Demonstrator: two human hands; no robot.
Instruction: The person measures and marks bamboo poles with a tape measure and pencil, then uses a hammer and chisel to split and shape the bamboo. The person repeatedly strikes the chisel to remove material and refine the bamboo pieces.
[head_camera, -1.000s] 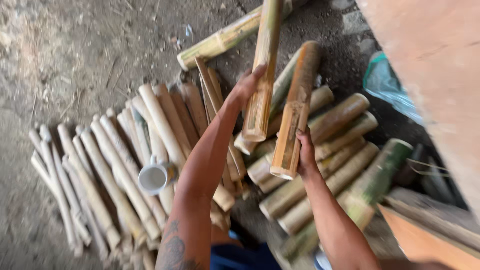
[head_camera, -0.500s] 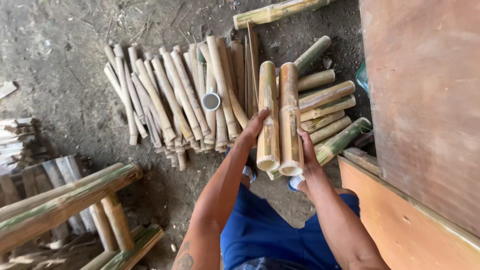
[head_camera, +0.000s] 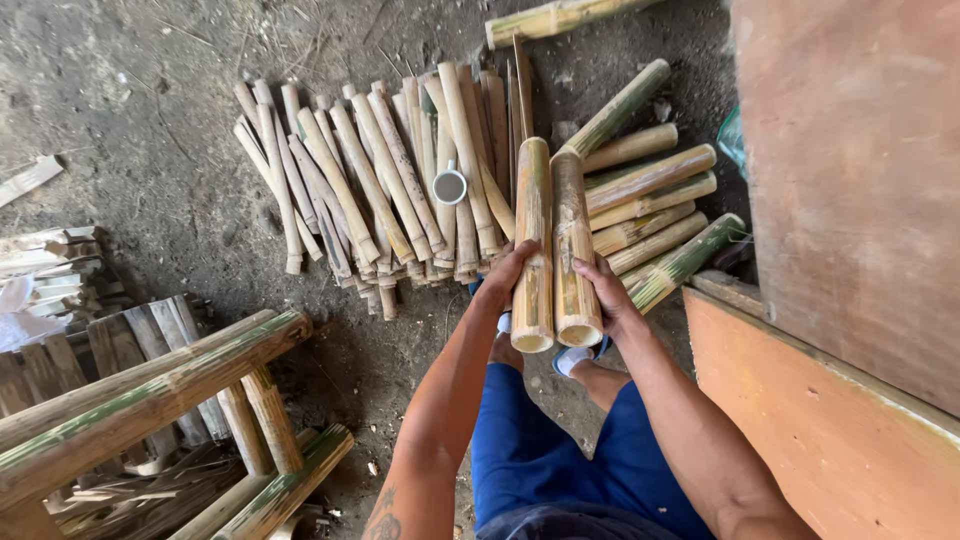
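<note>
Head view: left hand and right hand each clasp 1 thick bamboo section, held side by side, cut ends level, above stacked bamboo pieces on dirt ground.

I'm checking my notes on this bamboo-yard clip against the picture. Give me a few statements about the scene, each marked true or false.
1. The left hand and right hand each hold one bamboo tube. True: left bamboo tube, right bamboo tube, side by side.
2. The white cup stands on the wooden panel. False: it sits on the split bamboo strips.
3. The held tubes are solid at their near ends. False: the ends are hollow.
4. Thick tubes lie stacked beside the right hand. True.
</note>
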